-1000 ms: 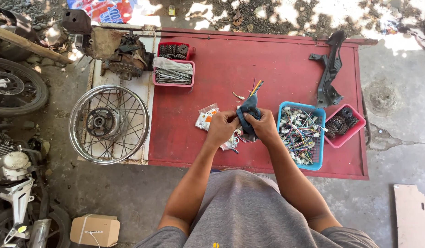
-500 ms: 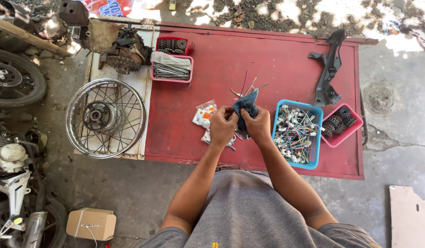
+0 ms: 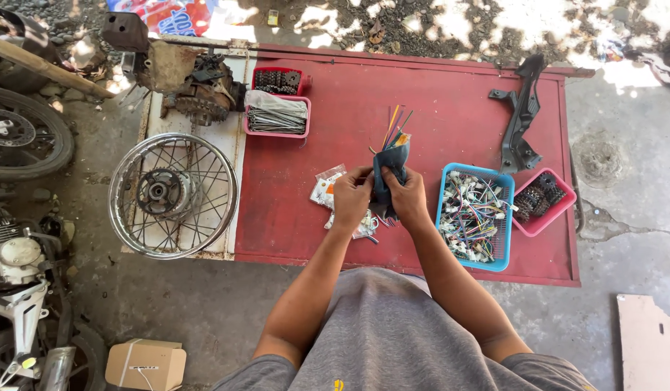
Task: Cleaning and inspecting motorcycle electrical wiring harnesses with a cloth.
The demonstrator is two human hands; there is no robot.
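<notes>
Dark blue-grey sleeve [image 3: 388, 181], with a fan of coloured wires [image 3: 394, 124] poking out of its top, is held upright above the red surface [image 3: 436, 108], between both hands. The left hand [image 3: 352, 197] has its grip closed on the sleeve's left edge; the right hand [image 3: 407, 197] is closed round its lower right side, thumb across the front. A second ago the sleeve sat lower and more bunched between the hands, and the wires showed less; now it stands taller with the wire ends spread further out, so the bundle appears to have been worked up through the sleeve.

Under the hands lie small clear packets [image 3: 328, 190] and a few white connectors [image 3: 364, 226], on the surface. Just to the right is a blue tray [image 3: 506, 217] full of wired connectors, and beside that a pink tray [image 3: 559, 208] of dark chain parts. Farther off at the back stand a pink tray of spokes [image 3: 275, 119] and a black bracket [image 3: 522, 116]. A spoked wheel [image 3: 173, 195] rests at the left end.
</notes>
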